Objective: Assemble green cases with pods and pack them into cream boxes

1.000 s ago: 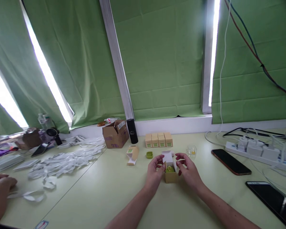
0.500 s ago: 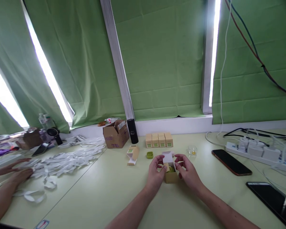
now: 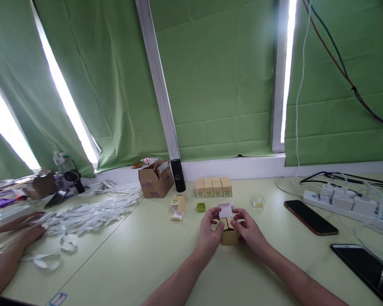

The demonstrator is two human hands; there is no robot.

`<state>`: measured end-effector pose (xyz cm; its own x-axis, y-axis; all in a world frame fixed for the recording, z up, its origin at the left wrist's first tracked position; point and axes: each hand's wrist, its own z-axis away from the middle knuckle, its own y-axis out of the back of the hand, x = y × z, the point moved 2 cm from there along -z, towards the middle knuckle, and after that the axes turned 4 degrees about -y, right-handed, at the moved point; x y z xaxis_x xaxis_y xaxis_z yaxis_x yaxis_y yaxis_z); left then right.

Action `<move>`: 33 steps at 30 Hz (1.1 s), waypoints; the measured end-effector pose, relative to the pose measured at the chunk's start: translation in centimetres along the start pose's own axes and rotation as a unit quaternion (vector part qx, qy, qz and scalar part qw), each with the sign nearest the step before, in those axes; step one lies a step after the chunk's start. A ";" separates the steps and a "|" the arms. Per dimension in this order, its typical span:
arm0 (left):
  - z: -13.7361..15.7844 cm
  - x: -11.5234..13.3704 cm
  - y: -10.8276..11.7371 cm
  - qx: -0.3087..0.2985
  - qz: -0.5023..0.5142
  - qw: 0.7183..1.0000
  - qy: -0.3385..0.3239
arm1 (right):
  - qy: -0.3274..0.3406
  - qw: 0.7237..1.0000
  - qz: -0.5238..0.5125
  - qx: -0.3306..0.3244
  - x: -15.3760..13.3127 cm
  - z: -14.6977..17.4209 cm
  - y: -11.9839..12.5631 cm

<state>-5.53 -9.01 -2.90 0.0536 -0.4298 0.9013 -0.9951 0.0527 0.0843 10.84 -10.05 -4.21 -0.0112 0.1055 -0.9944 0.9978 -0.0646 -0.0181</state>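
A small brown cardboard box (image 3: 230, 239) stands upright on the table in front of me. Its white-lined lid is raised at the back, and its two side flaps are folded inward, hiding most of the inside. My left hand (image 3: 210, 229) grips the left side, thumb on the left flap. On the other side, my right hand (image 3: 247, 229) is closed at the right flap, with its thumb and fingers against it. A small green square container (image 3: 201, 207) lies behind my left hand. Further left is an opened brown box (image 3: 178, 206) on its side.
Several closed small boxes (image 3: 213, 188) stand in a row behind. A clear little container (image 3: 258, 201) sits right of them. Two phones, one here (image 3: 310, 217), and a power strip (image 3: 347, 206) lie right. Another person's hands (image 3: 28, 233) rest by white straps (image 3: 92, 216) at left.
My right hand has moved slightly inward, and the right flap is now folded down. The green item that showed inside the box is covered. The other person's hands have hardly moved.
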 end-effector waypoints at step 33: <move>0.3 1.9 0.5 -0.012 -0.115 0.991 -0.074 | 0.255 0.955 0.149 -0.005 -2.8 1.7 1.4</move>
<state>-6.00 -10.09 -1.27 0.2639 -0.5602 0.7852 -0.9555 -0.0409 0.2920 12.14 -12.12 -1.63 0.3046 0.5540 -0.7747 0.9522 -0.1583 0.2612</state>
